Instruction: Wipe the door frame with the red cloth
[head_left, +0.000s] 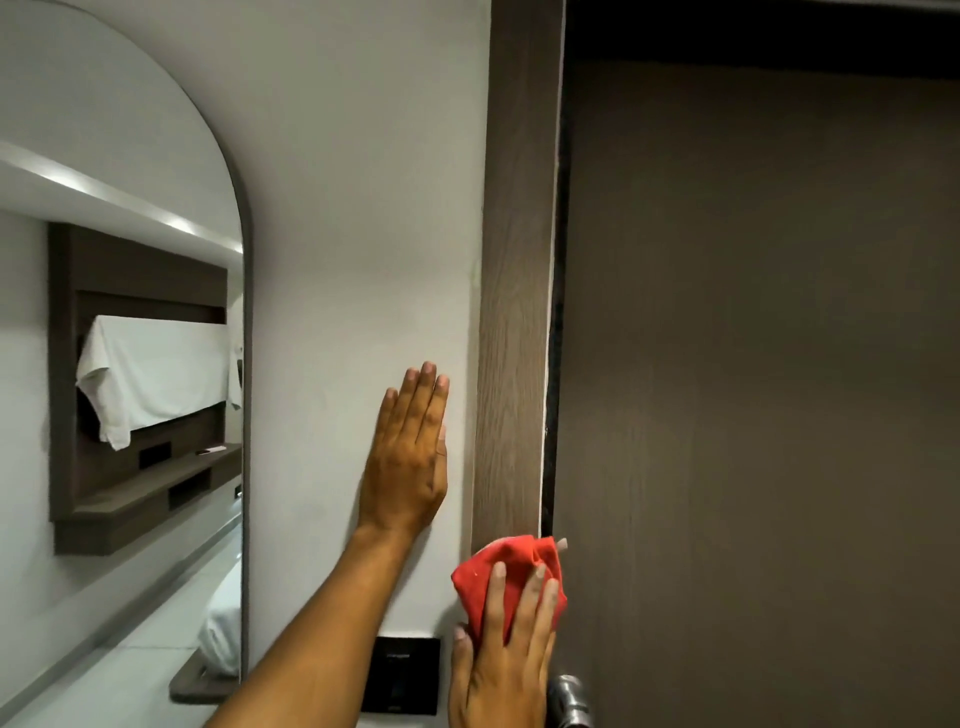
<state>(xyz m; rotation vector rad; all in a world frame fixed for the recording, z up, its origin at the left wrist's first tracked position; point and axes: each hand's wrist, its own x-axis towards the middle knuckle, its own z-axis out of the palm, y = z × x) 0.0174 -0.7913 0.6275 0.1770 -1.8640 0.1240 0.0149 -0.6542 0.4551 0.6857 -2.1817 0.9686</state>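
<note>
A brown wooden door frame (514, 291) runs vertically up the middle of the head view, between the white wall and a dark door (753, 389). My right hand (504, 654) presses a bunched red cloth (511, 569) flat against the lower part of the frame, fingers spread over the cloth. My left hand (410, 457) lies flat on the white wall just left of the frame, fingers straight and together, holding nothing.
An arched mirror (124, 364) hangs on the wall at the left, reflecting a shelf unit and white fabric. A black wall panel (400, 675) sits below my left arm. A metal door handle (569, 699) shows at the bottom, right of my right hand.
</note>
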